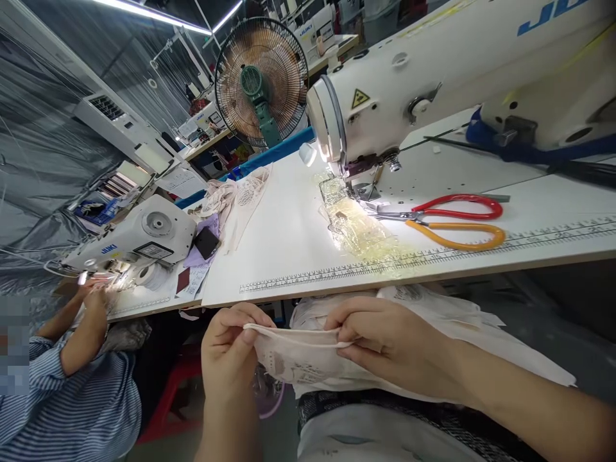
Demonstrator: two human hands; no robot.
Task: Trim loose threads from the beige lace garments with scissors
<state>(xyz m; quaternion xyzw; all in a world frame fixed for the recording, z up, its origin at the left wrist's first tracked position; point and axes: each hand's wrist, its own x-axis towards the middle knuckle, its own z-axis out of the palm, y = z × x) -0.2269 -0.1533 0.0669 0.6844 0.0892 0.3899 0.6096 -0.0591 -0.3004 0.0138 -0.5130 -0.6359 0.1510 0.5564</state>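
A pale pink garment piece with lace patterning [298, 362] is stretched between my two hands, below the table's front edge. My left hand [231, 350] pinches one end of its bound edge between thumb and fingers. At the other end, my right hand [380, 333] grips the same edge, fingers closed. More pale fabric [443, 314] lies across my lap, beneath and behind the right hand. On the table above stands a white sewing machine [380, 109], its lamp lighting the needle area. Scissors with red and orange handles [452, 221] rest in front of it.
A ruler strip [433, 256] runs along the table's [279, 224] front edge. Pale lace pieces [235, 199] and a dark phone [206, 243] lie left. A fan [262, 83] stands behind. A co-worker in a striped shirt [86, 404] works at another sewing machine [139, 234].
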